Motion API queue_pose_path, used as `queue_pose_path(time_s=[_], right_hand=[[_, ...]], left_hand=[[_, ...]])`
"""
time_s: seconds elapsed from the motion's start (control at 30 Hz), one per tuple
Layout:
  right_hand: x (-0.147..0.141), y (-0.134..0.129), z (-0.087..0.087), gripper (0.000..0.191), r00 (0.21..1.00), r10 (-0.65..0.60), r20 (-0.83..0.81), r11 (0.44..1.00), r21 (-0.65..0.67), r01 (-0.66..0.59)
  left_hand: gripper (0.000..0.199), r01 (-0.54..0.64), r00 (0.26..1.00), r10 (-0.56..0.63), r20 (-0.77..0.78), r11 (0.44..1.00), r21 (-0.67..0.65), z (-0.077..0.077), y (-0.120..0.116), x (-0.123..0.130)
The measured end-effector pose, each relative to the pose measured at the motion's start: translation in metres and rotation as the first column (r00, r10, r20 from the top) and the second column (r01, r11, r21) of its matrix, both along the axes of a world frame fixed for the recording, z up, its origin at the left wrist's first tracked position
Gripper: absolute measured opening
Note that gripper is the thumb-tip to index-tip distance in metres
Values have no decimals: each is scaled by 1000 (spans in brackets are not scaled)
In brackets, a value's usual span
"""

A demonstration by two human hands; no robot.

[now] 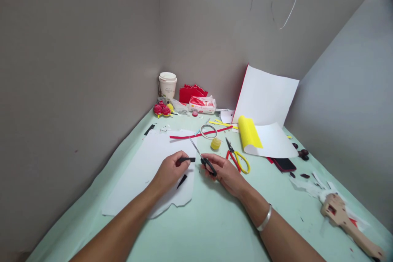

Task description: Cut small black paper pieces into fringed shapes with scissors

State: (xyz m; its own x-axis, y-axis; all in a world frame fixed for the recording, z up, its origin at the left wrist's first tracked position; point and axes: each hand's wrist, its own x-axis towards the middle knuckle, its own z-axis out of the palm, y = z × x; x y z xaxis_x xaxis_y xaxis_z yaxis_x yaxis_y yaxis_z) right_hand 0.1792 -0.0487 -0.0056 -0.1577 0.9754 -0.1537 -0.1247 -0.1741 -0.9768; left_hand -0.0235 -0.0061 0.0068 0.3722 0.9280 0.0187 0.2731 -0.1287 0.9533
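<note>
Pinched in my left hand [172, 168] is a small black strip [189, 159], its free end pointing right. My right hand [223, 172] grips a pair of black-handled scissors [209, 166], whose blades point up and to the left. A narrow gap separates the strip's end from the scissors. Beneath my left hand lies a large white sheet [138, 184], with another black piece [182, 181] on it near my wrist. Just beyond both hands a thin red strip [201, 134] crosses the sheet's far edge.
Yellow-handled scissors [242, 161], a small yellow roll [215, 143] and a tape ring [208, 131] lie ahead. Yellow corrugated paper [249, 133] and a phone [284, 164] are to the right. A glue gun [344, 219] lies front right. A cup [168, 85] stands at the back.
</note>
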Motion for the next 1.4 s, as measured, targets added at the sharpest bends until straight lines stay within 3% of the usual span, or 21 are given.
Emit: queue_pose_path(time_s=[0.1,0.17,0.23,0.33,0.47,0.57,0.73,0.87,0.97,1.13,1.4], right_hand=[[0,1,-2,40,996,-12,88,999,31,10],[-1,2,-3,38,964,-81,253,993,105,56],[-2,2,-5,37,871,-195,451,966,243,90],[-6,-1,-4,38,712,-298,636,912,411,14],[-11,-6,-2,41,657,-281,700,895,439,-84],[-11,-5,-3,39,704,-275,654,906,421,-38],[-4,-1,-2,36,890,-226,396,962,235,140],[0,-2,3,36,974,-103,201,993,86,87],[2,-4,5,38,993,-35,110,999,32,32],[2,-7,6,44,994,70,88,998,2,-70],[2,-10,12,44,979,56,-195,995,-73,-72]], left_hand=[[17,14,1000,-14,-18,1000,-8,0,0,2],[19,-38,999,38,-19,999,-9,1,1,1],[22,-125,992,125,-14,992,-1,2,3,-1],[25,-204,979,204,-15,979,24,2,6,-3],[29,-208,978,208,1,977,48,0,7,-3],[31,-237,971,237,36,972,2,2,6,0],[26,-317,942,324,88,945,-82,12,3,0],[23,-315,935,331,131,940,-127,12,3,-3],[22,-297,929,329,171,936,-190,6,6,-6],[19,-250,922,302,242,942,-224,-1,11,-10],[17,-213,903,284,323,947,-239,-2,12,-11]])
